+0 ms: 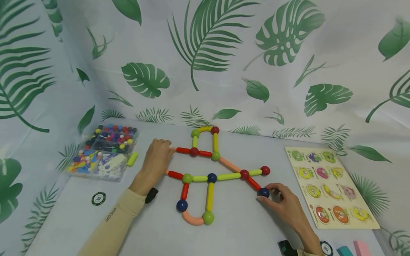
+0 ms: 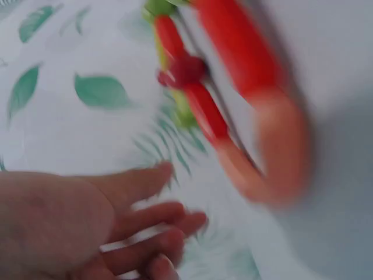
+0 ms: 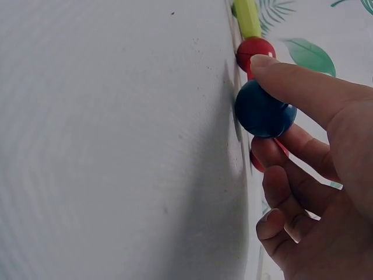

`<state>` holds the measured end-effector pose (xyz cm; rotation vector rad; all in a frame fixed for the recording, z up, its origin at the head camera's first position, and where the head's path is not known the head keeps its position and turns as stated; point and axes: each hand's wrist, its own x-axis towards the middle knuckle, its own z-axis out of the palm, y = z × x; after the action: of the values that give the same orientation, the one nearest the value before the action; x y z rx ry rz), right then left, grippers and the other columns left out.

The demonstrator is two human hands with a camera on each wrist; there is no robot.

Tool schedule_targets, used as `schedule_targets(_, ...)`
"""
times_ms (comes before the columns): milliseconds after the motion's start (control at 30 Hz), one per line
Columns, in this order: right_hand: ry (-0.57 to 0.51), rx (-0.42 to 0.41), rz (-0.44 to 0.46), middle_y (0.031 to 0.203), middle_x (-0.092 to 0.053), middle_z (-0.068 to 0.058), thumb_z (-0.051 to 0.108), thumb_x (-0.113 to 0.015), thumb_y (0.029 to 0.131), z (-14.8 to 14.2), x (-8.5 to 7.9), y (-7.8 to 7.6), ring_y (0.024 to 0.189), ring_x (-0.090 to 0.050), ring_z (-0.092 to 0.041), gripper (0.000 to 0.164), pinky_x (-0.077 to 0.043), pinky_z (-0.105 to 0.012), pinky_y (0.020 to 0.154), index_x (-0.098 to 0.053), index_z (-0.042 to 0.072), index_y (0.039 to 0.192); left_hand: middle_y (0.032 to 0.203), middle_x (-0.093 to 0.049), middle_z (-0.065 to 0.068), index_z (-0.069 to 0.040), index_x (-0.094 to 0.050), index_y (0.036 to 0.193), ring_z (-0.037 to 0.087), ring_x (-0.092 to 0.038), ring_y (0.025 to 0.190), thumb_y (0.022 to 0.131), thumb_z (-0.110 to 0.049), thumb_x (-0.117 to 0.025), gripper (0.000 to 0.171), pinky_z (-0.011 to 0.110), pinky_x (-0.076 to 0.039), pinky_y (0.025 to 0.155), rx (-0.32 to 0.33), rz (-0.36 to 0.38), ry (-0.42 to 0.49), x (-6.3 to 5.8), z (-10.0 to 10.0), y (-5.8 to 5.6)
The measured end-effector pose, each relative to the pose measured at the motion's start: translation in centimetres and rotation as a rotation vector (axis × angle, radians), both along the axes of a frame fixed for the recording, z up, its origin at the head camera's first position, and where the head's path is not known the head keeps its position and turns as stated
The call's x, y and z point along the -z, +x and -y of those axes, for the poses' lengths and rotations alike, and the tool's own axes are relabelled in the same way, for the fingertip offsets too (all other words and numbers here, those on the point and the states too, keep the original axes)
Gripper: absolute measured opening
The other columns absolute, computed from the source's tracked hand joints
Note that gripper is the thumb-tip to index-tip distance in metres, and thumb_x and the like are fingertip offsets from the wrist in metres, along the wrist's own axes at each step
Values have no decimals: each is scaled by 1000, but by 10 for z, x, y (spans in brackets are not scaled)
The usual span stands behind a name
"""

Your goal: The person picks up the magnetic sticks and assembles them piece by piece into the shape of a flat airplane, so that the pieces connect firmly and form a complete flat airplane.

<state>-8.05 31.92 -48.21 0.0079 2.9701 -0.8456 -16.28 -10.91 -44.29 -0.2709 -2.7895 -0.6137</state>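
A flat figure of coloured rods and balls lies on the table, shaped like a plane. Its dark blue ball (image 1: 263,192) at the right end of a red rod (image 1: 253,183) is pinched between thumb and fingers of my right hand (image 1: 285,206). At the figure's other end, my left hand (image 1: 157,156) hovers over the curved orange rod (image 2: 280,157), mostly hidden in the head view. The left wrist view has its loosely bent fingers (image 2: 148,219) apart from that rod, with nothing between them. A red ball (image 1: 264,170) tips the yellow-green rod just above my right hand.
At the back left stands a divided clear box (image 1: 120,174) of small beads, with a loose yellow-green rod (image 1: 132,159) beside it. A round chip (image 1: 98,198) lies in front. On the right is a wooden fruit puzzle board (image 1: 323,167); pink (image 1: 362,248) and teal blocks (image 1: 345,251) sit nearer me.
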Motion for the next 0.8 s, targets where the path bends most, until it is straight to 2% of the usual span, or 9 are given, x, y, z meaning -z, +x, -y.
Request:
schedule_targets(67,2,1,-7,107,-65,-1,56,-79,81,-1,0,0,95,-50,-18,54,-41,-25,75,-67,18,117,86,-70,24,10,-69,92,39,-61,83,92,-13,-75,24,45,-51,78,-84,-16,-76,3,18,12)
schedule_targets(133,6,3,-14,107,-65,-1,55,-80,81,-1,1,0,95,-51,-18,54,-42,-25,75,-67,17,117,78,-67,23,9,-68,85,39,-62,78,91,-14,-76,25,46,-50,78,-154,2,-181,6,29,21)
schedule_targets(233,5,0,-20,106,-66,-1,54,-80,81,0,1,0,94,-51,-17,53,-43,-25,76,-67,17,116,76,-67,21,10,-68,83,37,-65,78,90,-14,-77,27,46,-49,82,-213,6,-321,12,42,32)
schedule_targets(300,3,-3,-21,106,-66,0,55,-80,81,1,1,0,94,-51,-17,53,-43,-24,76,-67,18,116,77,-67,22,11,-68,83,38,-65,78,89,-9,-76,23,46,-48,82,-235,-6,-362,16,48,37)
schedule_targets(367,-2,-4,-14,106,-66,0,55,-79,81,1,3,1,94,-51,-17,53,-42,-24,76,-67,18,117,77,-67,24,13,-67,83,39,-64,77,88,1,-72,14,46,-47,80,-255,-13,-350,19,51,39)
schedule_targets(500,-7,-11,-15,105,-66,0,56,-79,81,0,4,1,93,-51,-17,53,-42,-24,75,-67,18,117,76,-64,30,15,-64,79,42,-59,73,86,17,-63,7,47,-46,74,-274,-11,-230,23,57,42)
schedule_targets(600,-5,-19,-26,104,-65,1,55,-79,82,-1,4,1,92,-50,-16,52,-41,-23,74,-67,18,117,78,-63,31,16,-64,82,44,-58,76,88,11,-68,9,49,-45,78,-270,-4,-179,25,60,45)
schedule_targets(733,-1,-21,-28,104,-66,1,55,-79,82,-2,3,0,92,-50,-16,52,-42,-23,75,-67,19,117,81,-65,31,18,-64,86,44,-60,82,86,-1,-77,22,51,-43,85,-265,6,-210,27,63,48)
schedule_targets(800,-3,-16,-22,104,-66,1,56,-79,81,-2,4,0,93,-51,-16,53,-42,-23,75,-67,19,117,79,-65,31,18,-64,85,44,-61,80,85,0,-77,22,51,-43,84,-260,7,-212,28,64,50)
